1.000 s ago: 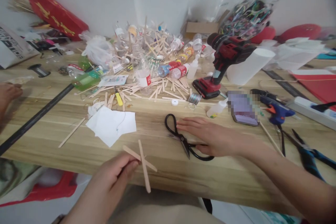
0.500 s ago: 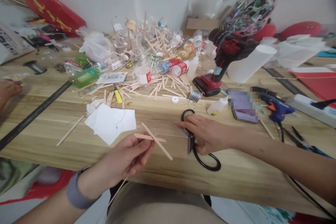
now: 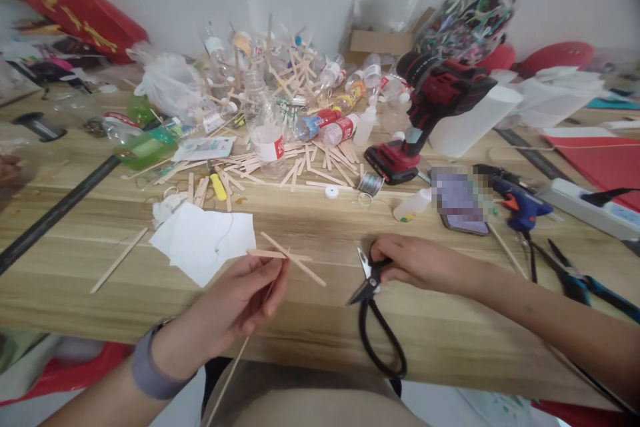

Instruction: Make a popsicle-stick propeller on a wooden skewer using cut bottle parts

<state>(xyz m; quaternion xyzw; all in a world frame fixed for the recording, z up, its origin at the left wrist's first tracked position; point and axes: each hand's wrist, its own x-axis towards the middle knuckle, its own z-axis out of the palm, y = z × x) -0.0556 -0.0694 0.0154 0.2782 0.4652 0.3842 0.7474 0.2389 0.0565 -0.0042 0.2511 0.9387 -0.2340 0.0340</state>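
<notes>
My left hand (image 3: 255,293) is closed on crossed wooden craft sticks (image 3: 305,269), which stick out past the fingertips in an X shape. A long thin strip (image 3: 227,373) hangs below this hand toward my lap; whether it joins the sticks is hidden. My right hand (image 3: 407,263) grips black-handled scissors (image 3: 371,281) by one handle loop. Their blades are spread and point left, and the other loop hangs down toward the table's front edge. White paper sheets (image 3: 203,247) lie just beyond my left hand.
A red cordless drill (image 3: 440,100) stands behind a small glue bottle (image 3: 413,205) and a phone (image 3: 463,203). Plastic bottles (image 3: 270,147) and loose sticks are heaped at the back. Pliers (image 3: 575,277) and a blue glue gun (image 3: 525,207) lie right. Another person's hand (image 3: 9,170) shows far left.
My right hand has picked the scissors up by one loop and turned them; the blades now stand apart and point left. My left hand still holds the crossed sticks, almost in place.
</notes>
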